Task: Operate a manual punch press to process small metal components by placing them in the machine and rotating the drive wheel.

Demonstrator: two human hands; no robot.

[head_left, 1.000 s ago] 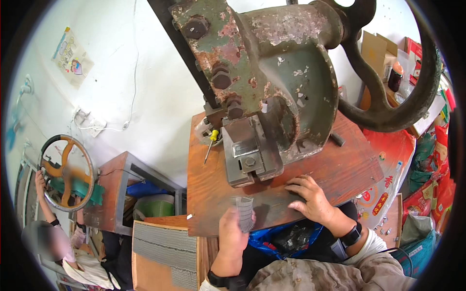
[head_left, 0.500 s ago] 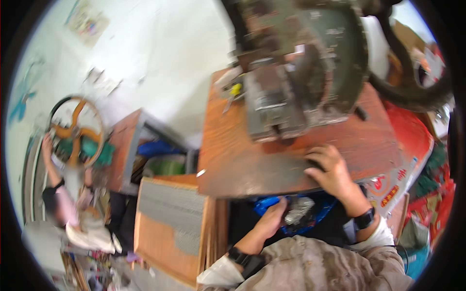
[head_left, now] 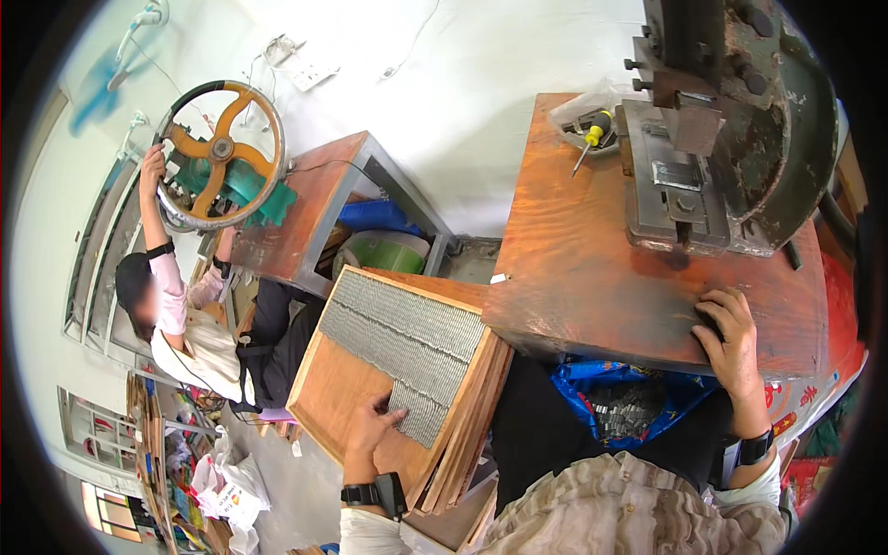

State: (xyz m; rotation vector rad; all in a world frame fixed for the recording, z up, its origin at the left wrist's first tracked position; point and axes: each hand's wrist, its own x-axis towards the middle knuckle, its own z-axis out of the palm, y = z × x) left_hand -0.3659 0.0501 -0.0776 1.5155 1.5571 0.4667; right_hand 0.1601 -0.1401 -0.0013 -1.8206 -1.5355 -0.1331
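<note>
My left hand is over a shallow wooden tray. Its thumb and fingers are bent together at the edge of the shorter block of thin grey metal pieces, which lie in close rows. Whatever is between those fingertips is too small to make out. My right hand rests on the front edge of the wooden worktable, fingers apart and holding nothing. A blue bag lies open in my lap, with loose metal pieces inside.
A heavy metal press stands on the worktable. A yellow-handled screwdriver lies across a plastic bag beside it. More wooden trays are stacked under the top one. At left, another person grips a large handwheel.
My left hand has moved left from the blue bag to the metal rows in the tray. The right hand stays on the table edge. The view has swung left.
</note>
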